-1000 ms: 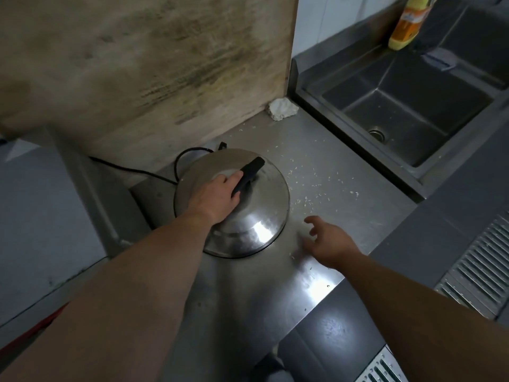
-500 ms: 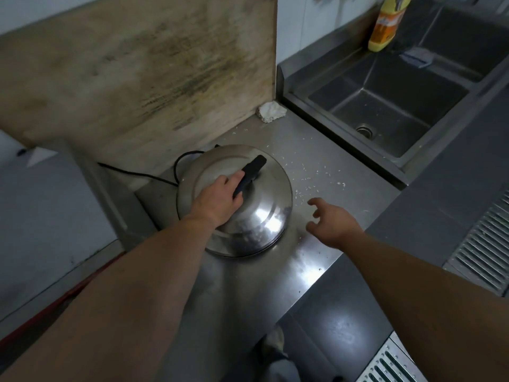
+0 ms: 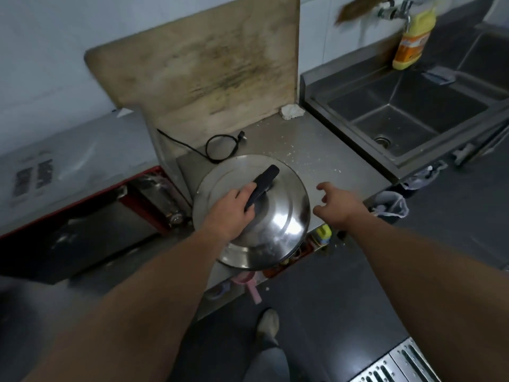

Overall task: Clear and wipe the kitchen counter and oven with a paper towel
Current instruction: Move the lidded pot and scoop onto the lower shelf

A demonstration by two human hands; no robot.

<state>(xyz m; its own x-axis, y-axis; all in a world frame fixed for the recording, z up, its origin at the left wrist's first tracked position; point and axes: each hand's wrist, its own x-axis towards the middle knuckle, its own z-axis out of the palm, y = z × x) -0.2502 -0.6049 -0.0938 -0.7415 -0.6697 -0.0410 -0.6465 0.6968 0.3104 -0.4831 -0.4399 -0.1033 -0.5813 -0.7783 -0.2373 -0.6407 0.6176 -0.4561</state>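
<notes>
Lid [image 3: 264,216], large, steel, domed, over front edge of steel table [image 3: 316,150]; whether lifted or resting, cannot tell. Left hand [image 3: 230,213]: grip closed round the lid's black handle [image 3: 261,184]. Right hand [image 3: 337,204] just beside lid rim, above table edge; grip wide, fingers spread and loosely bent, holding nothing. Crumpled paper towel [image 3: 292,111] at table's back corner, against stained board [image 3: 209,75]. White crumbs [image 3: 303,158] scattered between lid and sink [image 3: 407,117]. Black cord [image 3: 217,147] coiled behind lid.

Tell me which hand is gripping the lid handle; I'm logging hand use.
The left hand: its fingers curl round the black handle of the steel lid. The right hand hovers beside it, fingers spread, holding nothing.
</notes>
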